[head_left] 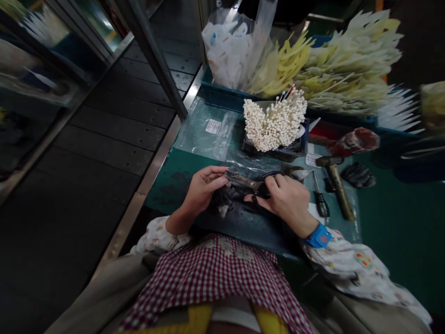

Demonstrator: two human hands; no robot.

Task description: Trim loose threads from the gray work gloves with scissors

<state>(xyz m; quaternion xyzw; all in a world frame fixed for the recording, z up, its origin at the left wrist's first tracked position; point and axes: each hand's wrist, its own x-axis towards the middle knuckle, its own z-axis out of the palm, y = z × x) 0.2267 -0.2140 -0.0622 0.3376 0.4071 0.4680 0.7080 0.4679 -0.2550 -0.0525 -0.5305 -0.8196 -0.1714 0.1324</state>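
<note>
My right hand [288, 197] is closed round the dark handles of a pair of scissors [246, 180]. The worn-looking blades point left, toward my other hand. At the blade tips, the thumb and fingers of my left hand [203, 191] are pinched together; what lies between them is too small or hidden to make out. Below the blades, a crumpled dark bundle with a pale scrap [223, 208] lies on a black sheet [250, 232]. Just beyond my hands, a bunch of small white-tipped stems [274, 123] stands in a dark tray [251, 147].
A hammer [336, 188], a screwdriver [321, 202] and a dark crumpled cloth [359, 175] lie at right. Behind are a reddish cup [358, 141], a bag of white pieces [227, 51], yellow strips [288, 60] and pale petal-like pieces [351, 65]. A metal post [153, 55] rises at left.
</note>
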